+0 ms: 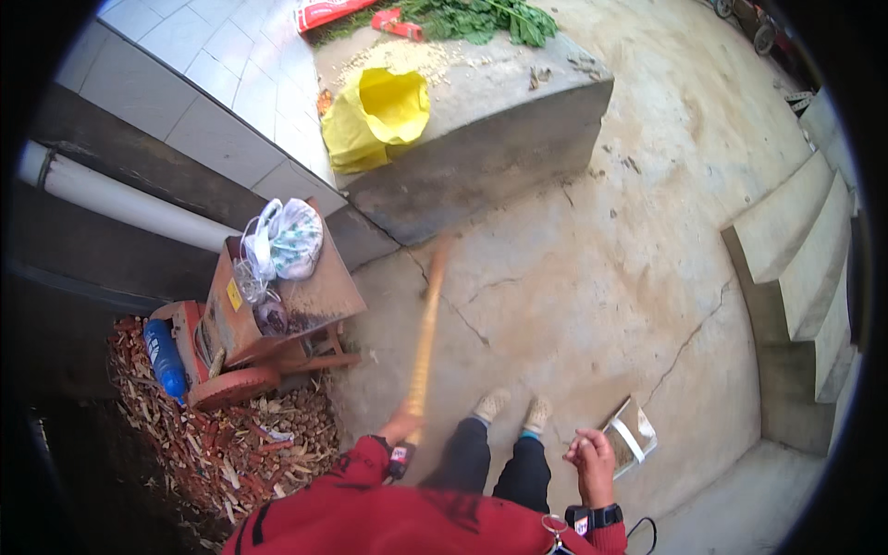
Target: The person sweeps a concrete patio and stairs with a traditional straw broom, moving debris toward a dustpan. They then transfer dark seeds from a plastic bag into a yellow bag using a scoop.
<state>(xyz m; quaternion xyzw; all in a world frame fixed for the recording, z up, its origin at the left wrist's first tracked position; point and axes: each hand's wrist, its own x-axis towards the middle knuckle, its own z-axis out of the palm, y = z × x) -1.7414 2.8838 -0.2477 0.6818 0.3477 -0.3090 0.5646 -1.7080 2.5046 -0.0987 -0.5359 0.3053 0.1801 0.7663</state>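
My left hand point(401, 424) is closed around a long yellowish wooden pole point(424, 347). The pole slants away over the concrete floor, and its reddish-brown far end is too blurred to identify. On the other side of my legs, my right hand point(594, 463) is raised with its fingers curled in, and nothing shows inside it. Just beyond that hand a dustpan-like scoop point(630, 436) with a white band across it appears to rest on the floor, partly hidden by the hand. Whether the two touch is unclear.
A rusty red machine with a hopper point(322, 302) stands left, a plastic bag point(295, 239) on top. Corn cobs point(208, 451) and a blue bottle point(165, 361) lie around it. A concrete ledge point(485, 146) bears a yellow sack point(347, 132), pale kernels and greens point(479, 21). Concrete steps point(784, 243) rise right.
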